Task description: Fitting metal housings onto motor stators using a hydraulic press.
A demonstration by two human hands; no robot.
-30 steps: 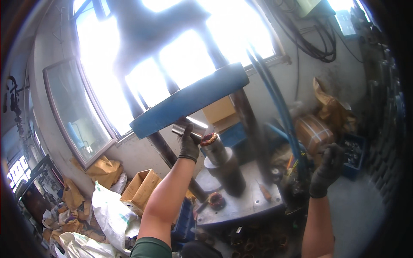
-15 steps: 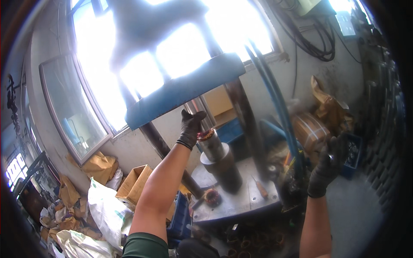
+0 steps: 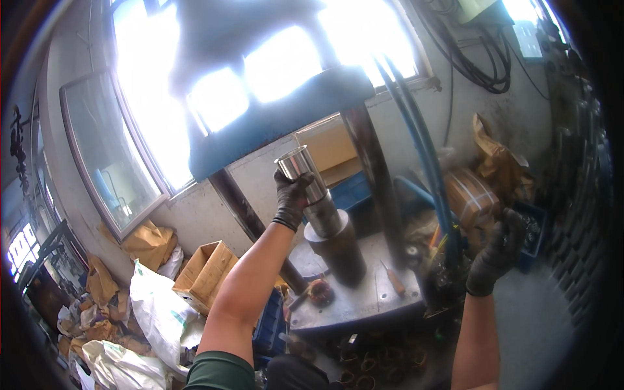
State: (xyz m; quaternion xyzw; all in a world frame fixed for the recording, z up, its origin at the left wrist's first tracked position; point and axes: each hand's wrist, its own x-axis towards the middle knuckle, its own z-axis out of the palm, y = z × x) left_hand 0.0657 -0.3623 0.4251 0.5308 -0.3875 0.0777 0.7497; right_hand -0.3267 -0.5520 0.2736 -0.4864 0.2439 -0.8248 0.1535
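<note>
My gloved left hand (image 3: 293,195) is closed around a shiny metal sleeve (image 3: 296,164), thumb and fingers on its side. The sleeve's open upper end shows below the blue press beam (image 3: 279,123). It stands in line on a grey metal cylinder (image 3: 324,218), which rises from a wider dark cylindrical base (image 3: 341,257) on the metal press table (image 3: 364,302). My gloved right hand (image 3: 497,257) is raised at the right with its fingers curled; what they hold, if anything, is hidden. A copper-wound ring (image 3: 320,292) and a wooden-handled tool (image 3: 394,282) lie on the table.
Dark press columns (image 3: 374,175) flank the work, with blue hoses (image 3: 416,143) at the right. An open cardboard box (image 3: 205,273), white sacks (image 3: 156,312) and a blue crate (image 3: 270,325) stand at the left. Several rings (image 3: 367,364) lie below the table.
The sleeve and my left hand have come lower, and the sleeve's top is now out from behind the beam. The copper winding on the cylinder is now covered. My right hand stays at the right.
</note>
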